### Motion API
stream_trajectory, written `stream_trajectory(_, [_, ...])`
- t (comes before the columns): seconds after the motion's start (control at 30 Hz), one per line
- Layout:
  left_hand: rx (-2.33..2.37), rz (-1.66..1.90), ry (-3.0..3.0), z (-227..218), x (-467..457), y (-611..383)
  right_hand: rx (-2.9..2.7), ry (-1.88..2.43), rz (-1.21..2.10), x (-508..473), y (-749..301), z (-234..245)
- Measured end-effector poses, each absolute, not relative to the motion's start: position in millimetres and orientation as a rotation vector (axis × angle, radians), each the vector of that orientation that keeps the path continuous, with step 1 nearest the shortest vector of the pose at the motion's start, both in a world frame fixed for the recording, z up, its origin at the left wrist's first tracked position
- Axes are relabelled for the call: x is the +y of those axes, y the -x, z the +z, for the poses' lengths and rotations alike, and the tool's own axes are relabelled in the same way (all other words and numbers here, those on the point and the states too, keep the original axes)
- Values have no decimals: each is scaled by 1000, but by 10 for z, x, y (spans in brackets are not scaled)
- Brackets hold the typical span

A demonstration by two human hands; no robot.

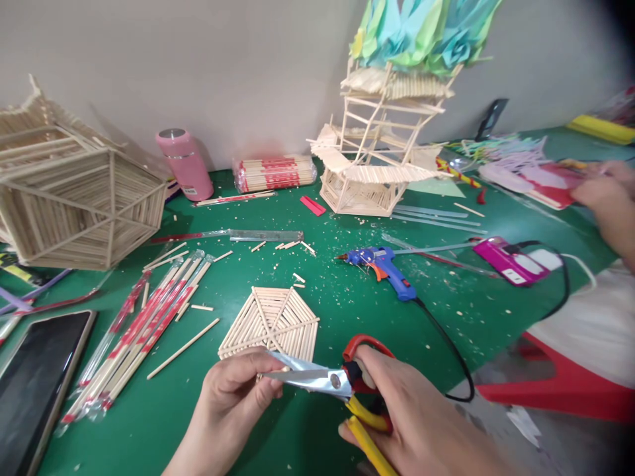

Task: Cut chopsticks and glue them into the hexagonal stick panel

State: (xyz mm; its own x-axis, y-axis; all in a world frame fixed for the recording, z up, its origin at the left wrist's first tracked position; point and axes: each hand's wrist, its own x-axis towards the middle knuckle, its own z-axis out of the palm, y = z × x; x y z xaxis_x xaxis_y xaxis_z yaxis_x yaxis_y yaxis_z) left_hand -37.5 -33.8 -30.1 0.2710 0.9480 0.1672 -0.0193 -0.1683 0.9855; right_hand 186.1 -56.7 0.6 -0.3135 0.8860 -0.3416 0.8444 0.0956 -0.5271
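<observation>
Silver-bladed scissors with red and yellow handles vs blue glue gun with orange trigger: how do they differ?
The right hand grips the scissors; the glue gun lies on the green table. The scissors have silver blades; the glue gun, a narrow nozzle. Both are hand tools.

Brt | soft shdw by flask (186,170) | glare on scissors (333,381) | TR crnr dark | R edge blurry

- I see a pink flask (186,168) with a silvery top, upright near the grey wall (248,66).
- A dark-screened phone (44,390) lies flat on the green bench (129,443), at my near left.
- A red plastic stool (555,387) shows lower right.
</observation>
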Motion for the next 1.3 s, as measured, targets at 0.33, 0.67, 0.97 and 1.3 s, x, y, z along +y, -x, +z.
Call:
stream_trajectory(0.33, [912, 1111, -1589, -273, -331, 404, -2330, 1753, 1005, -589, -1893, 18])
stream_trajectory(0.67, [908, 1081, -1565, -245, -334, 402, -2212, 1734, 614, -640, -1858, -101])
stream_trajectory(0.97, [1045, 1007, -1094, -287, -373, 332, -2156, 1786, 834, -558, -1887, -97])
stream_trajectory(1.3, [890, 1158, -1029, -332, -383, 350, -2166, 1794, 856, -645, -1735, 32])
